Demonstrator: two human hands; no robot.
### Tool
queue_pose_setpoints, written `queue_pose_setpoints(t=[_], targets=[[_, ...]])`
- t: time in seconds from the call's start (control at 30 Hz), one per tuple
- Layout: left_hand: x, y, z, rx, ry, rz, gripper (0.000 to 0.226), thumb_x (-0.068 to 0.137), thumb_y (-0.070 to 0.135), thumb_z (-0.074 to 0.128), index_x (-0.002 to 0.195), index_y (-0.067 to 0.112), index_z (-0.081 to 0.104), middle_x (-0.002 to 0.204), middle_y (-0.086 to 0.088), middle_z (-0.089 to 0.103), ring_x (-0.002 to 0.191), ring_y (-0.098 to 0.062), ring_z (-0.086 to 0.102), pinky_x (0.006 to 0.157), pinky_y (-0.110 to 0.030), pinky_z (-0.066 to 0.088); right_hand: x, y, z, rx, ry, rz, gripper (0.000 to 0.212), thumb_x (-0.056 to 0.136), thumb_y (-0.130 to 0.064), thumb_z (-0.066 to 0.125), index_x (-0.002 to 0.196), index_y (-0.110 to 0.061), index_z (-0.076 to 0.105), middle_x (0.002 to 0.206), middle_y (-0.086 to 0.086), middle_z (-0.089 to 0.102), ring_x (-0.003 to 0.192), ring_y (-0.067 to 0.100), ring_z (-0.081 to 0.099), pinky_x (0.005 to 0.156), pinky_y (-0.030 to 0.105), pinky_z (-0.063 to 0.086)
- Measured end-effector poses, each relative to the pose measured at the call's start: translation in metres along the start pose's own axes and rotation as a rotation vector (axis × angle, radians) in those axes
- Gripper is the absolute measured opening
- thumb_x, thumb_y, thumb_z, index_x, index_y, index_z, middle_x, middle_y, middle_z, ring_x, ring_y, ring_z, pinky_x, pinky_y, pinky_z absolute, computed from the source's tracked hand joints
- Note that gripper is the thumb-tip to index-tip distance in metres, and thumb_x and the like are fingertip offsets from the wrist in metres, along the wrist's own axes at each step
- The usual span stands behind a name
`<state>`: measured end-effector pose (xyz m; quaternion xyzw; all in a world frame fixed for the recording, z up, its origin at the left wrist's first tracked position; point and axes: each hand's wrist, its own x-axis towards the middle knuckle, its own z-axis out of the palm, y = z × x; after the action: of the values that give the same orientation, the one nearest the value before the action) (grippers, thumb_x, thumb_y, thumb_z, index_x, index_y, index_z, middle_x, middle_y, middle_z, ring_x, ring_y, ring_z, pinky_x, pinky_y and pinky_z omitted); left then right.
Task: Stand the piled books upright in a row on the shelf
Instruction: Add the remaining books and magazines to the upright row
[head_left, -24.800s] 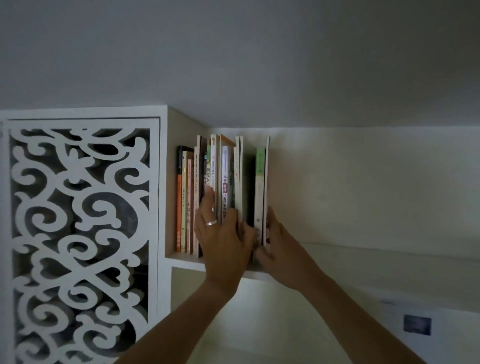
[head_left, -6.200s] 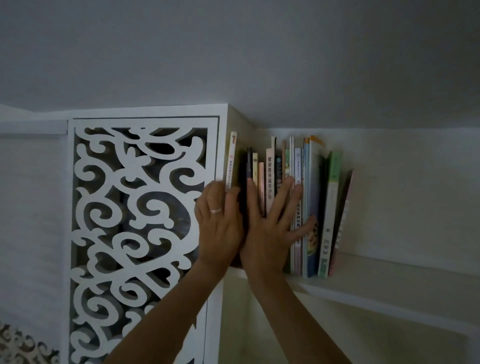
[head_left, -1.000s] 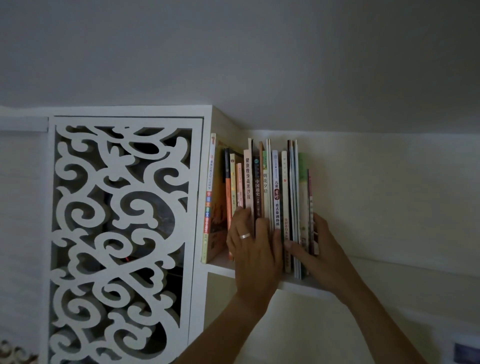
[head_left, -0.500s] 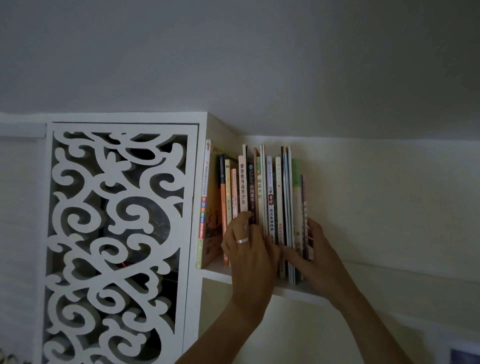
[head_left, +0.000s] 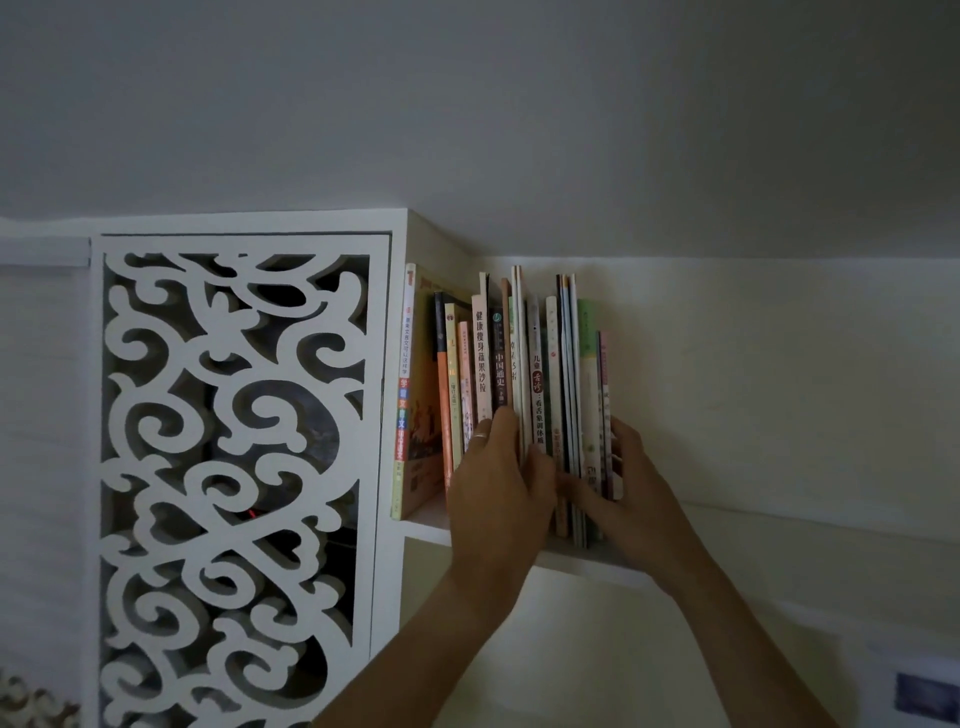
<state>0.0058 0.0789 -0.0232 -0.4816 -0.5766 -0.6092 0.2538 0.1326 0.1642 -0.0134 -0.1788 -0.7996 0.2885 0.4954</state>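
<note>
A row of thin books (head_left: 535, 364) stands upright at the left end of a high white shelf (head_left: 779, 530), starting against the cabinet's side. A tall book with a coloured spine (head_left: 408, 389) is first on the left, its spine sticking out in front of the others, and a short pink book (head_left: 604, 374) is last on the right. My left hand (head_left: 493, 499), a ring on one finger, lies flat against the spines in the middle of the row. My right hand (head_left: 634, 499) clasps the right end, fingers on the pink book's cover and thumb across the spines.
A white cabinet door with a cut-out scroll pattern (head_left: 234, 467) fills the left. The shelf board runs on to the right of the books along a pale wall. The ceiling is close above. A small dark picture (head_left: 927, 696) hangs low at the right.
The right-hand books that leaned six seconds ago now stand straight and close together. Over the last second both hands stayed on the row, my left sliding slightly right.
</note>
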Motion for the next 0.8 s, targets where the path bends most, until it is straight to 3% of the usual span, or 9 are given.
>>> queue_pose_setpoints(t=[0.1,0.17,0.23,0.37,0.53,0.63,0.73,0.8], targets=[[-0.008,0.008,-0.006,0.011,0.044,0.015,0.015,0.097,0.029,0.057,0.109,0.021,0.053,0.107,0.002,0.066,0.092,-0.011,0.066,0.072,-0.026,0.063,0.001,0.003,0.002,-0.005,0.000,-0.024,0.071,0.077,-0.054,0.077,0.135,-0.054,0.035,0.124,-0.032,0.057,0.110,-0.019,0.057,0.078,0.000,0.047],[-0.009,0.011,-0.006,-0.008,0.005,-0.043,0.027,0.098,0.029,0.059,0.121,0.020,0.049,0.115,0.000,0.067,0.098,-0.015,0.070,0.074,-0.028,0.064,0.002,0.005,0.002,0.000,0.001,-0.034,0.080,0.074,-0.061,0.075,0.142,-0.047,0.036,0.129,-0.028,0.057,0.116,-0.012,0.058,0.082,0.005,0.048],[-0.005,0.010,-0.003,0.000,-0.052,-0.094,0.040,0.102,0.030,0.057,0.136,0.016,0.043,0.125,-0.005,0.068,0.106,-0.021,0.072,0.080,-0.035,0.066,0.003,0.006,0.002,0.009,0.004,-0.046,0.085,0.076,-0.059,0.076,0.147,-0.040,0.035,0.130,-0.027,0.057,0.115,-0.013,0.058,0.085,0.006,0.048],[0.000,0.008,-0.001,0.054,-0.082,-0.085,0.050,0.106,0.023,0.053,0.153,0.016,0.038,0.137,-0.009,0.065,0.119,-0.025,0.069,0.094,-0.044,0.063,0.003,0.007,0.004,0.018,0.015,-0.073,0.087,0.081,-0.032,0.084,0.148,-0.037,0.028,0.126,-0.031,0.050,0.110,-0.025,0.053,0.082,-0.001,0.045],[-0.002,0.017,-0.003,0.068,-0.081,-0.076,0.049,0.106,0.018,0.053,0.154,0.014,0.039,0.137,-0.012,0.065,0.122,-0.026,0.068,0.100,-0.044,0.059,0.003,0.006,0.006,-0.006,0.029,-0.127,0.097,0.077,-0.044,0.081,0.154,-0.032,0.022,0.131,-0.031,0.046,0.116,-0.024,0.049,0.086,0.001,0.046],[-0.003,0.024,-0.008,0.085,-0.108,-0.091,0.054,0.105,0.017,0.056,0.155,0.013,0.037,0.139,-0.014,0.063,0.125,-0.029,0.066,0.103,-0.046,0.057,0.002,0.005,0.005,-0.016,0.027,-0.132,0.102,0.075,-0.053,0.077,0.156,-0.031,0.020,0.139,-0.018,0.048,0.120,-0.017,0.050,0.089,0.004,0.046],[-0.006,0.032,-0.018,0.131,-0.122,-0.078,0.073,0.103,0.016,0.059,0.164,0.020,0.018,0.137,-0.013,0.062,0.115,-0.027,0.070,0.098,-0.042,0.060,0.004,0.008,0.004,-0.055,0.032,-0.123,0.100,0.079,-0.045,0.082,0.156,-0.033,0.019,0.147,-0.008,0.045,0.127,-0.002,0.051,0.093,0.009,0.044],[-0.010,0.038,-0.029,0.148,-0.131,-0.053,0.085,0.104,0.013,0.055,0.166,0.028,-0.001,0.136,-0.014,0.060,0.105,-0.025,0.071,0.093,-0.043,0.061,0.005,0.008,0.004,-0.075,0.037,-0.123,0.099,0.081,-0.038,0.084,0.156,-0.030,0.019,0.147,-0.007,0.043,0.123,-0.010,0.049,0.089,0.004,0.044]])
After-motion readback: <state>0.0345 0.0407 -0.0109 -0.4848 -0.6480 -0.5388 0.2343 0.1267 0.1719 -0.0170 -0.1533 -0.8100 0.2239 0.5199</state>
